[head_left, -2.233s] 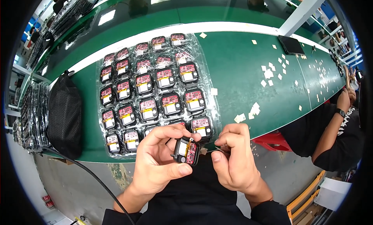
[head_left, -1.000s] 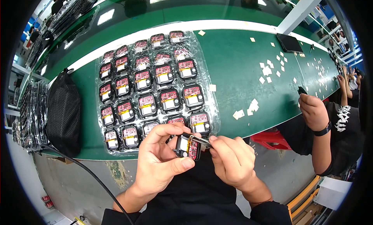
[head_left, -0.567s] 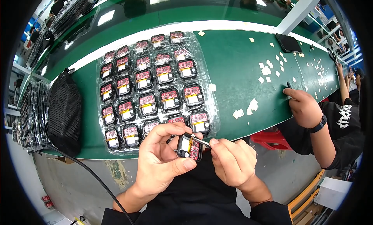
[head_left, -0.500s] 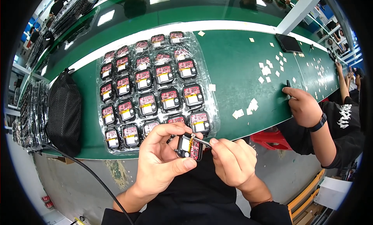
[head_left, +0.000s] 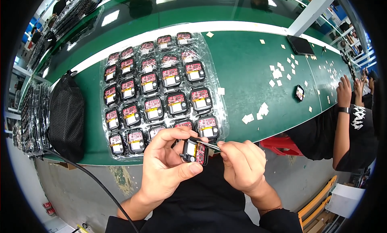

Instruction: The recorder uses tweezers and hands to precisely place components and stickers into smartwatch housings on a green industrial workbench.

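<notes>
My left hand (head_left: 163, 164) holds a small black-cased device (head_left: 200, 154) between thumb and fingers. Its open side shows a red circuit board, a white block and a strip of yellow tape. Pinched in my right hand (head_left: 245, 168) is a pair of slim metal tweezers (head_left: 210, 145), whose tips reach the device's upper edge. Whether the tips grip anything is too small to tell. Just beyond my hands lies a clear plastic tray (head_left: 223, 130) with rows of similar open devices; my left hand overlaps its near edge.
On the green table (head_left: 242, 88), small pale square pieces (head_left: 277, 74) lie scattered to the right, near another device (head_left: 299, 93) and a black flat tablet-like object (head_left: 300, 45). A black mesh bag (head_left: 66, 116) and stacked trays (head_left: 30, 116) stand left. A co-worker's raised hand (head_left: 344, 90) is at right.
The co-worker's near hand has drawn back to the right, and a device now shows on the table there. My tweezers have shifted slightly at the device's edge; my left hand hardly moved.
</notes>
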Motion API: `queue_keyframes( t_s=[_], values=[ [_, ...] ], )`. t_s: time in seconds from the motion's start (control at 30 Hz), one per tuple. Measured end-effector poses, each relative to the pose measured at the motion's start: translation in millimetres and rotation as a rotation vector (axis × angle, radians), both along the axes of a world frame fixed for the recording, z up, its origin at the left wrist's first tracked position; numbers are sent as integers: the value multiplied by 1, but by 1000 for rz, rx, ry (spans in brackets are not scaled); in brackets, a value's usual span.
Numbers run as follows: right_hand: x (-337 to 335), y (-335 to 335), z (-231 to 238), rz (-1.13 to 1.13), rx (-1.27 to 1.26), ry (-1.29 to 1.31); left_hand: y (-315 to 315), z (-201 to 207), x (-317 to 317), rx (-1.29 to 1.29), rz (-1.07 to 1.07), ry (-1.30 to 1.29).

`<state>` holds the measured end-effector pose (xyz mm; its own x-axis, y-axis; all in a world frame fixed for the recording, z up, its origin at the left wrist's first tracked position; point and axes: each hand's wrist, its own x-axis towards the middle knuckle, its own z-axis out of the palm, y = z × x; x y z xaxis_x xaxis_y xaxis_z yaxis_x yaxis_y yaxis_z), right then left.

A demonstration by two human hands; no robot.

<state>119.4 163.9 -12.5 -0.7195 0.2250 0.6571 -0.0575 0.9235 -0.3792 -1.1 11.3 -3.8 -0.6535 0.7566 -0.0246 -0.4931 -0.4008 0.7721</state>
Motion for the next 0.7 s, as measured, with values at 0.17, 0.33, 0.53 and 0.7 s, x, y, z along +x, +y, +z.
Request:
queue_keyframes(
  t_s=[0.17,0.33,0.53,0.7],
  values=[
    [-2,0,1,-30,74,1,0,-2,0,-9,11,29],
    [-3,-2,-1,-25,89,9,-2,-1,-3,-9,-4,96],
    [-2,-1,2,-4,93,5,0,13,2,-190,87,29],
    [-1,3,6,-4,72,32,0,20,0,-187,94,33]
  ],
)
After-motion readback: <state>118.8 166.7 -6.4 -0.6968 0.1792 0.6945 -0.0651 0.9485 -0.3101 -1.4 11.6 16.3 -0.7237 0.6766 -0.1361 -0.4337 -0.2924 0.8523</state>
